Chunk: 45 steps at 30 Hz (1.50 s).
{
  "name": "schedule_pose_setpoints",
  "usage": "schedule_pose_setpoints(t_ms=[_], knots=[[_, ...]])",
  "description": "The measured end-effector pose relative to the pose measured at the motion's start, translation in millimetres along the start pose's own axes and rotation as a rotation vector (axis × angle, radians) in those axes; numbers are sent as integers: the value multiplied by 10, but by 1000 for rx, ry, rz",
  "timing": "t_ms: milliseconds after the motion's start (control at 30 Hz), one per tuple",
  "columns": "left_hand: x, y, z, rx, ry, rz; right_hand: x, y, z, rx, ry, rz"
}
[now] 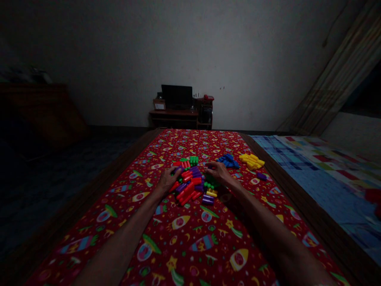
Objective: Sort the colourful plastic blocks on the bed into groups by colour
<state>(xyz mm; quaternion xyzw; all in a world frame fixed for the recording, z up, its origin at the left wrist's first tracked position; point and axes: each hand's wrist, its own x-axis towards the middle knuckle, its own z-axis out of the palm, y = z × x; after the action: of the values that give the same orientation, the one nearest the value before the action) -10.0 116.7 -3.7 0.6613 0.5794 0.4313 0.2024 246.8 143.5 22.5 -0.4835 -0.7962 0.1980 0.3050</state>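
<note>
while left hand (167, 178) touches blocks (187, 192), right hand (220, 172) flanks them; label (160, 106) unreadable

We have a block heap (187, 192) on cloth (222, 248) between our left hand (167, 180) and right hand (219, 172); beyond the latter, rightward, a nearer pile (228, 161), then a farther pile (252, 161).

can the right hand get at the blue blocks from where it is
Probably yes: the right hand is close to the blue blocks, and nothing visible stands between them.
</note>
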Motion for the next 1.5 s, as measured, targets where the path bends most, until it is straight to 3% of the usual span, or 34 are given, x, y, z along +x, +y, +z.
schedule_pose_setpoints(t_ms=[100,267,433,533,633,867,967,1067,1200,1333,1500], knots=[[17,-41,21,1,14,2,-347,298,-322,-67,137,3],[32,-60,27,35,58,-18,-975,836,-911,-316,235,-12],[20,-27,2,29,31,18,-1265,1132,-1118,-484,238,75],[15,-23,-3,31,27,26,-1225,1049,-1064,-482,281,17],[11,-32,-3,41,32,15,-1090,720,-886,-417,311,-89],[6,-54,-3,12,23,22,-759,-272,-96,-242,-43,-336],[1,-43,1,-6,26,15,-676,-420,182,-286,-47,-400],[-14,-20,4,-19,39,15,-613,-421,302,-313,-46,-381],[-21,-13,3,-9,35,17,-537,-366,153,-258,-41,-305],[-9,-23,-3,19,31,13,-498,-220,-242,-171,122,-136],[-2,-13,-12,34,22,15,-698,157,-698,-142,194,20]])
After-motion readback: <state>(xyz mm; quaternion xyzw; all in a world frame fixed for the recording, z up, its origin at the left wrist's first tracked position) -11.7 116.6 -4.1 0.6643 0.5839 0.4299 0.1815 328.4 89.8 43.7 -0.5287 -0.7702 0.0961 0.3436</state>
